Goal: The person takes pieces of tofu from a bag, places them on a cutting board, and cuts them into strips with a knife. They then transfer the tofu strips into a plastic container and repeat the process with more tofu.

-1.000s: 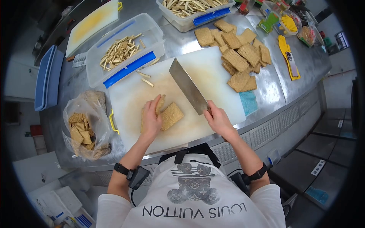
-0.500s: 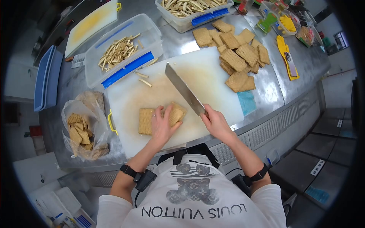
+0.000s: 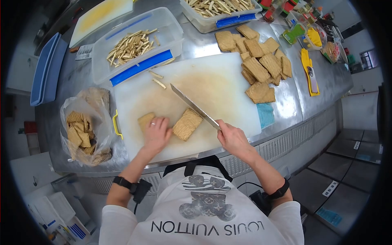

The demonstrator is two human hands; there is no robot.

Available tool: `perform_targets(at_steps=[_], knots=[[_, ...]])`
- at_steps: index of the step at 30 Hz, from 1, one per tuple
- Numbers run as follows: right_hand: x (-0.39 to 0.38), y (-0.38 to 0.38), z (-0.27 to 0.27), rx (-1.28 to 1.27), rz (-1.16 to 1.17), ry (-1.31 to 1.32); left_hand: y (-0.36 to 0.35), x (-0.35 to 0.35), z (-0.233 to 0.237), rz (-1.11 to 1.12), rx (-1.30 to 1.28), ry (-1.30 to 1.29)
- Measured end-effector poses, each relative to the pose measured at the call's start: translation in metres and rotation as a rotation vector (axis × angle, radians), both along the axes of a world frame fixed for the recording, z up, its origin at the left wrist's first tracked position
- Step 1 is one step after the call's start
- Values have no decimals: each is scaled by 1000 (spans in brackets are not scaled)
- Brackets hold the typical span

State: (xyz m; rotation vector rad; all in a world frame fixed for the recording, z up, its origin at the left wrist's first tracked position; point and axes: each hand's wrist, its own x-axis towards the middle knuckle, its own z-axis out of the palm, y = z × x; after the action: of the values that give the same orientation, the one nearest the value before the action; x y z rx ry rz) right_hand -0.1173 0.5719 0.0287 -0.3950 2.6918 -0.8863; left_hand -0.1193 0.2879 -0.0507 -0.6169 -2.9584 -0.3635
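Observation:
My right hand (image 3: 234,139) is wrapped round the handle of a cleaver (image 3: 194,105), its blade slanting up and left over the white cutting board (image 3: 220,75). A brown slab (image 3: 187,124) lies on the board just below the blade. Farther left, my left hand (image 3: 157,134) rests on another brown slab (image 3: 145,119), its fingers bent over the slab and covering its lower right part. I cannot make out whether the fingers grip it. Two pale strips (image 3: 159,83) lie near the board's upper left edge.
A clear tub (image 3: 176,45) with cut strips stands beyond the board, a second tub (image 3: 208,25) to its right. Brown slabs (image 3: 261,67) are heaped at the right. A plastic bag (image 3: 107,134) of brown pieces sits left, blue bins (image 3: 49,73) behind. Yellow gloves (image 3: 306,65) lie far right.
My left hand has moved left with one slab, leaving a gap between the two slabs. The cleaver has come down and left, closer to the right slab. The whole view has shifted slightly.

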Motion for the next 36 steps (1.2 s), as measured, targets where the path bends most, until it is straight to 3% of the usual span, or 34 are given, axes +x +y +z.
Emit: perform_targets(at_steps=[3,6,9,16,22,29,36], knots=[[-3,-1,-1,31,6,-20,-22,2,12,17,-10,12],[-1,-6,-7,17,5,18,21,-6,22,-200,291,122],[2,-8,-2,34,10,53,62,-11,15,-240,337,38],[10,-12,51,174,58,-6,73,-13,16,-156,340,79],[9,-12,53,277,158,-44,73,-12,8,-118,359,71],[-6,-21,8,151,142,48,74,-11,10,-108,403,91],[2,-10,53,247,175,-31,74,-7,3,-107,405,96]])
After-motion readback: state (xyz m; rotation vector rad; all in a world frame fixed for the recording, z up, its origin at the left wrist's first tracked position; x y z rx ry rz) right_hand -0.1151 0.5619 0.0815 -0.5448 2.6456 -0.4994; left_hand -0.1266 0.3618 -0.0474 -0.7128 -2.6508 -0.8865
